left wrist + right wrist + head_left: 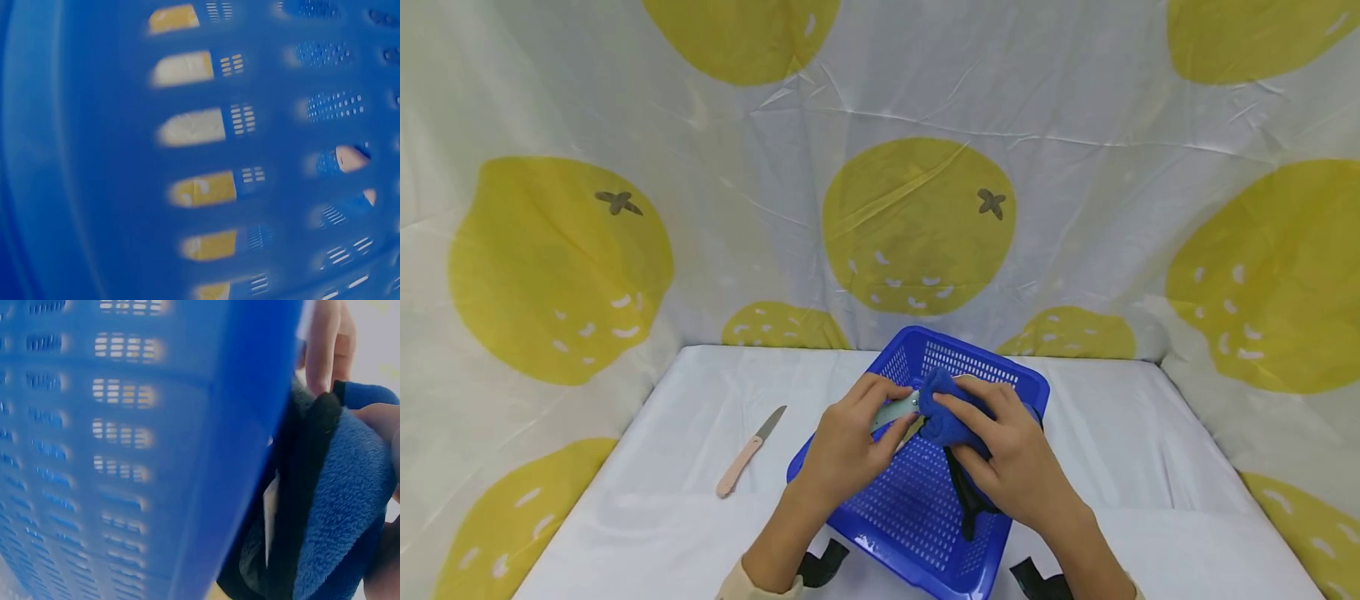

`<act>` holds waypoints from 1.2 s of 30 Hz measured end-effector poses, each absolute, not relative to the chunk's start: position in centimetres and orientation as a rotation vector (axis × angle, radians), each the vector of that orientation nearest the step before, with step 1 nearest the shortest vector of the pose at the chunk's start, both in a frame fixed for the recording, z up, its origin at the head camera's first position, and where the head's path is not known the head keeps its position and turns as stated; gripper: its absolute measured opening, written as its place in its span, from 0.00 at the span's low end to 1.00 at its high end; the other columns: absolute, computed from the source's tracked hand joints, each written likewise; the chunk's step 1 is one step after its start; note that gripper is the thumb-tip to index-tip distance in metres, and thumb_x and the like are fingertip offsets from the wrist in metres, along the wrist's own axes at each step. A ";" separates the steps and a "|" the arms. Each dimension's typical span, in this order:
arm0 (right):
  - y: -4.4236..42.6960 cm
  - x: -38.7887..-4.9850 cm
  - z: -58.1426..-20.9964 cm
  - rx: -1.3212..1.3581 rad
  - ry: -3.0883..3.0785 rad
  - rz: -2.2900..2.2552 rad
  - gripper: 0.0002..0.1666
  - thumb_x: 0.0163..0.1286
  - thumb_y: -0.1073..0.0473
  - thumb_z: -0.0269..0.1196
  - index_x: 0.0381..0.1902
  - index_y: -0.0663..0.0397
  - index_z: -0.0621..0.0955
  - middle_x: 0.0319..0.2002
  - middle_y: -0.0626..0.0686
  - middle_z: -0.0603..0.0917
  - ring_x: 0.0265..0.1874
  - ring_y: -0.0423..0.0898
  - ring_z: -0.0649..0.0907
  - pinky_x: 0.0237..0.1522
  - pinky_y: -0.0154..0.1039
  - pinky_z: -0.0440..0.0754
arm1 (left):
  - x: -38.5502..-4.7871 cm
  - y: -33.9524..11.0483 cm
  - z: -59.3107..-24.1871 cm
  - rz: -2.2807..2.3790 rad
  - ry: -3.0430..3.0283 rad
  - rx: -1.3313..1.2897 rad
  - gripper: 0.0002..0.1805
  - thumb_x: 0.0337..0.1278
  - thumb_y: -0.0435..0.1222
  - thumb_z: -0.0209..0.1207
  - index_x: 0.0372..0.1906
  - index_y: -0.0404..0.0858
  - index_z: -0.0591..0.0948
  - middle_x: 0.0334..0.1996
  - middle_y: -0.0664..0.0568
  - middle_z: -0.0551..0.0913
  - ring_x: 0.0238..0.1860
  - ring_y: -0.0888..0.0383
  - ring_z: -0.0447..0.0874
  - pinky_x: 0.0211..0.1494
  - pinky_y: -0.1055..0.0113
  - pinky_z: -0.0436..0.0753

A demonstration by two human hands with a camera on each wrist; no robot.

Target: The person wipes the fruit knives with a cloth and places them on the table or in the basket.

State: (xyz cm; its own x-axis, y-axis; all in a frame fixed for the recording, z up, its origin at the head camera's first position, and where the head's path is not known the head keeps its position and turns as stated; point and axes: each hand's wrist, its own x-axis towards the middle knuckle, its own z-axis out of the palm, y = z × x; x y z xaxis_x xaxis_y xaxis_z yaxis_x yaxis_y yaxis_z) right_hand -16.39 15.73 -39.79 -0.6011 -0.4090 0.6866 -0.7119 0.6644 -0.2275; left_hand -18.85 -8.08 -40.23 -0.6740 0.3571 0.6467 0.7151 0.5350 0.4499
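Above the blue plastic basket (902,500) in the head view, my left hand (850,442) pinches the pale green handle of a knife (897,410) between thumb and fingers. My right hand (1022,458) grips a bunched blue cloth (943,412) with black edging, pressed around the other end of the knife. The cloth hides the blade. A dark edge of the cloth hangs down into the basket. Close up in the right wrist view, the fuzzy cloth (350,494) lies beside the basket's wall (175,487). Mostly basket wall (106,156) fills the left wrist view.
On the white-covered table (647,525), left of the basket, lies a second knife (743,462) with a pink handle, its blade pointing away. Black straps (823,567) show near both wrists. A lemon-print curtain (917,225) stands behind and at both sides.
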 end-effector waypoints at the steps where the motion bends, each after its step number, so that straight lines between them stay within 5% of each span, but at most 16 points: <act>1: 15.6 -16.4 -39.9 0.867 -2.266 0.646 0.34 0.60 0.62 0.72 0.66 0.41 0.81 0.65 0.53 0.78 0.60 0.53 0.77 0.57 0.57 0.82 | -18.8 -8.0 -40.3 -0.981 -2.284 -0.872 0.15 0.64 0.36 0.69 0.53 0.41 0.82 0.50 0.55 0.82 0.46 0.61 0.88 0.48 0.73 0.87; 15: 14.5 -16.7 -40.1 0.774 -2.227 0.582 0.30 0.59 0.61 0.71 0.61 0.44 0.85 0.61 0.54 0.82 0.53 0.54 0.80 0.55 0.57 0.81 | -18.9 -8.1 -40.6 -0.989 -2.133 -0.961 0.16 0.64 0.33 0.68 0.56 0.37 0.83 0.40 0.52 0.76 0.36 0.62 0.83 0.38 0.78 0.83; 36: 18.1 -18.3 -40.3 0.538 -2.174 0.615 0.27 0.62 0.64 0.71 0.60 0.50 0.85 0.61 0.63 0.81 0.52 0.63 0.79 0.53 0.62 0.80 | -18.5 -9.0 -39.8 -1.019 -2.159 -0.931 0.17 0.63 0.31 0.69 0.55 0.36 0.83 0.41 0.51 0.76 0.41 0.60 0.86 0.41 0.77 0.86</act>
